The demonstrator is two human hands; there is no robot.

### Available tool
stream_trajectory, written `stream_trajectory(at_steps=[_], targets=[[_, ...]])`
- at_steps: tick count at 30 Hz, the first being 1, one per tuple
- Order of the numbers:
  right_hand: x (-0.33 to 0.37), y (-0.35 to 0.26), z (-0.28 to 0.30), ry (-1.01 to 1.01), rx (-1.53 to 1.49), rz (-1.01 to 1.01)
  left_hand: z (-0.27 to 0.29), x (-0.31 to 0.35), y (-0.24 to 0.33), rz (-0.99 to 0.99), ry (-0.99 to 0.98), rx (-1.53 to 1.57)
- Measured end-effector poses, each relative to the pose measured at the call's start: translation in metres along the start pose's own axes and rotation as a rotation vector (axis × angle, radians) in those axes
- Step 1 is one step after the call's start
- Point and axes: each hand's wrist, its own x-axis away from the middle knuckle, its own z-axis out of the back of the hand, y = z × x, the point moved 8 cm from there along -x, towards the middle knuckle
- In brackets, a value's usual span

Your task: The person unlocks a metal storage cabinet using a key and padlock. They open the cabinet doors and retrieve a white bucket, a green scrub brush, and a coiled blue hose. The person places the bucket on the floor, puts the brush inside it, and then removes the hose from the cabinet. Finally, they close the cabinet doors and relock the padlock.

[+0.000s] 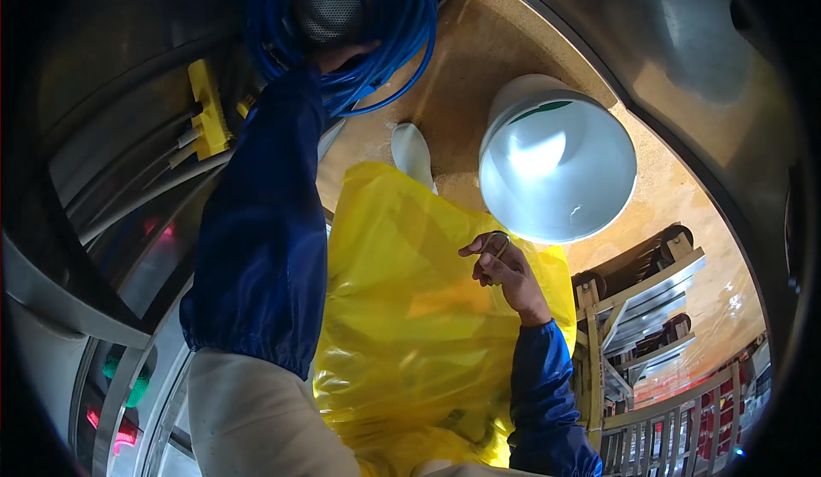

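Note:
My left arm, in a dark blue sleeve cover, reaches far forward to a coil of blue hose [402, 45]. My left hand [338, 55] is at the coil, just below a perforated metal piece [329, 7] with a rounded outline. Most of its fingers are hidden, so its grip cannot be made out. In front of my yellow plastic apron [402, 306], my right hand [503, 270] is raised with fingers curled. A thin, pale loop like a rubber band [494, 239] runs around its fingers.
A white bucket [556, 169] stands on the brown floor, ahead of my right hand. Yellow-headed cleaning tools [208, 111] with long handles are at left, beside metal framing. Metal racks with wheels [650, 280] are at right. My white boot [412, 152] shows past the apron.

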Motion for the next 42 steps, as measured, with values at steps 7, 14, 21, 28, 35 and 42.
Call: stream_trajectory(at_steps=[7, 14, 21, 28, 35, 42], targets=[[-0.002, -0.002, 0.001, 0.007, 0.016, 0.009, -0.017, -0.010, 0.049, -0.141, -0.019, 0.135], [-0.004, -0.010, 0.001, 0.012, 0.032, 0.034, 0.004, -0.023, 0.065, -0.154, 0.044, 0.571], [-0.004, -0.034, -0.002, -0.075, 0.006, 0.133, 0.019, -0.032, 0.118, -0.323, 0.304, 0.913], [-0.003, -0.052, -0.003, -0.060, 0.043, 0.143, 0.036, -0.066, 0.144, -0.309, 0.156, 1.120], [-0.005, -0.061, 0.000, -0.043, 0.102, 0.163, 0.053, -0.104, 0.167, -0.386, 0.014, 1.340], [-0.007, -0.060, 0.005, -0.009, 0.073, 0.196, 0.073, -0.147, 0.143, -0.492, 0.157, 1.204]])
